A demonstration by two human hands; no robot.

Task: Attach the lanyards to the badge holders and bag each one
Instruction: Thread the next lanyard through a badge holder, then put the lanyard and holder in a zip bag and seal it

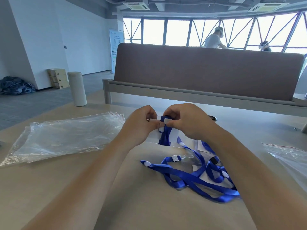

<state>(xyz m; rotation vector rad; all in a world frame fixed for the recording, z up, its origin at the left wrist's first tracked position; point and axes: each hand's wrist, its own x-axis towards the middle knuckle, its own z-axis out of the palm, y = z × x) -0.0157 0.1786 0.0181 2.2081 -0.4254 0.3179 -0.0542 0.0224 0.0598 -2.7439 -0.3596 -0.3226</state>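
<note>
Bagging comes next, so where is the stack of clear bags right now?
In the head view, the stack of clear bags lies flat on the table, just left of the left hand and nearer than the white cylinder.

We see bare surface [69,188] near left. Stacked bags [66,135] cover the far left; tangled lanyards [191,175] crowd the right.

Glossy clear plastic bags [66,138] crinkle on the matt, smooth pale counter [66,188]; blue woven-cloth lanyards [191,178] with a slight sheen, clear shiny plastic badge holder [174,138].
</note>
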